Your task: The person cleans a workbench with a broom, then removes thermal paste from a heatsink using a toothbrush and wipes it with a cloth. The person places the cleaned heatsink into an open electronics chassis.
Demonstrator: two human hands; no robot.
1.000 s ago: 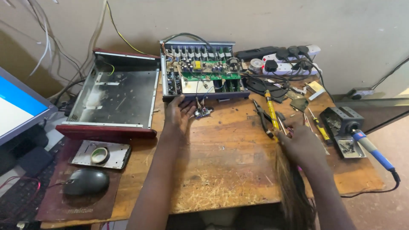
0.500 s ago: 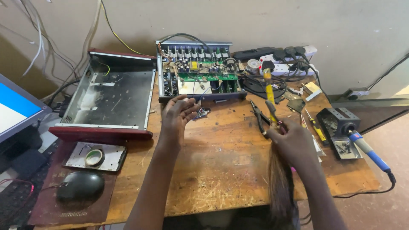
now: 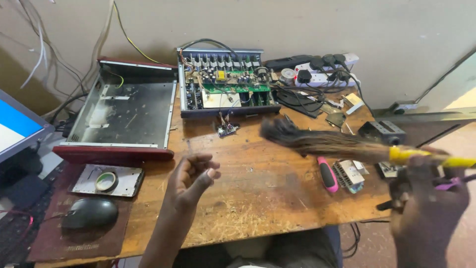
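My right hand [image 3: 429,203] is at the right edge of the wooden table [image 3: 258,203], gripping a yellow-handled brush [image 3: 327,143] whose dark bristles point left across the table. My left hand [image 3: 191,176] hovers over the middle of the table, fingers loosely curled and holding nothing. Behind it stands an opened electronics chassis with a green circuit board [image 3: 225,84]. A small loose circuit module [image 3: 226,129] lies in front of that chassis.
An empty metal case with a dark red front [image 3: 124,116] sits left. A tape roll on a metal plate [image 3: 106,181], a black mouse [image 3: 89,213] and a monitor edge [image 3: 17,131] are further left. A pink-handled tool [image 3: 327,173], power strip [image 3: 325,67] and small parts lie right.
My right hand has lifted the brush off the table's right side and swung it level. My left hand drew back from the chassis toward the middle. The view shifted right.
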